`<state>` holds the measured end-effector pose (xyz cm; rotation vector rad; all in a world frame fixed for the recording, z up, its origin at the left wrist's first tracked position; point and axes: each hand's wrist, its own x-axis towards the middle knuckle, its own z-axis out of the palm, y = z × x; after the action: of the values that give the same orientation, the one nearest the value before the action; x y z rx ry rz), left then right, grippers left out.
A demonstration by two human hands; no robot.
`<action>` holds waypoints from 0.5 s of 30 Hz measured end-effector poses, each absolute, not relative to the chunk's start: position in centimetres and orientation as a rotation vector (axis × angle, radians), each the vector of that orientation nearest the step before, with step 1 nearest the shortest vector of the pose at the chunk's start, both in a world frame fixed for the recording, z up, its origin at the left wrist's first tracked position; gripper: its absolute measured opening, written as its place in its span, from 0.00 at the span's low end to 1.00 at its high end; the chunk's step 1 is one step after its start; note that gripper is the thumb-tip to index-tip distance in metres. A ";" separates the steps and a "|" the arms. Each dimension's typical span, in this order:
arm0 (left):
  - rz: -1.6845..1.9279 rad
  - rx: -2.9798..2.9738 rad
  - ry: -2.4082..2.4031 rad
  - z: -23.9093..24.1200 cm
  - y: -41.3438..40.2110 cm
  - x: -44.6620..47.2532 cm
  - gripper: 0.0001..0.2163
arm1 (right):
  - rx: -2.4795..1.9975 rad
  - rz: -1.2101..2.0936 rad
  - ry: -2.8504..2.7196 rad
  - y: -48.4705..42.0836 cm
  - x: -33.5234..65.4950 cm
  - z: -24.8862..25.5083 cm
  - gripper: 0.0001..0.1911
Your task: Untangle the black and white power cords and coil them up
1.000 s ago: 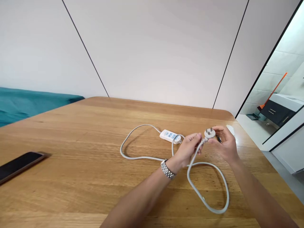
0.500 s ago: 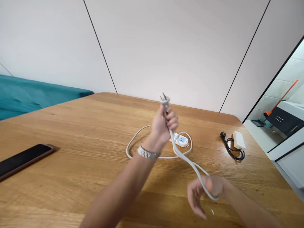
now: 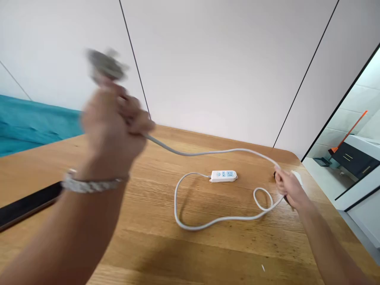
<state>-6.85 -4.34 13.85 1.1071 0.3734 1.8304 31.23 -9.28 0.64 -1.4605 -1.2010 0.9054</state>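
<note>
My left hand (image 3: 115, 122), raised at the left and blurred, is closed around the plug (image 3: 107, 65) end of a white cord, with the plug sticking up above the fist. From that fist the white cord (image 3: 204, 153) sags through the air to my right hand (image 3: 287, 183), whose fingers wrap it at the right of the table. Below my right hand the cord hangs in a small loop and curves back across the wood. It joins a white power strip (image 3: 223, 176) with blue socket faces, lying flat near the middle.
Behind my right hand, a second white box (image 3: 297, 177) with a dark cord is mostly hidden. A black phone (image 3: 29, 204) lies at the left on the wooden table (image 3: 190, 261). A small white scrap (image 3: 263, 268) is near the front. Beyond are a teal seat (image 3: 38, 122) and an orange-handled broom (image 3: 350, 132).
My left hand has moved up and left with the plug. My right hand has gone up and right, and its fingers have closed on the cord, now stretched between both hands.
</note>
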 end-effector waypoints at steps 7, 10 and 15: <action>1.329 1.221 0.509 5.5 -7.5 7.4 0.24 | -1.134 0.664 -1.183 -8.9 26.3 5.6 0.25; 1.285 0.948 0.538 4.2 -7.3 10.4 0.27 | -1.116 0.297 -1.549 -10.5 23.3 4.2 0.23; 1.106 0.697 0.434 3.2 -6.2 10.8 0.29 | -1.093 0.192 -2.071 -11.2 21.2 1.7 0.20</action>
<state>10.81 -6.18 3.21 0.6971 0.4337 1.1060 21.21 -11.20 1.71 -1.0934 -2.0712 0.1924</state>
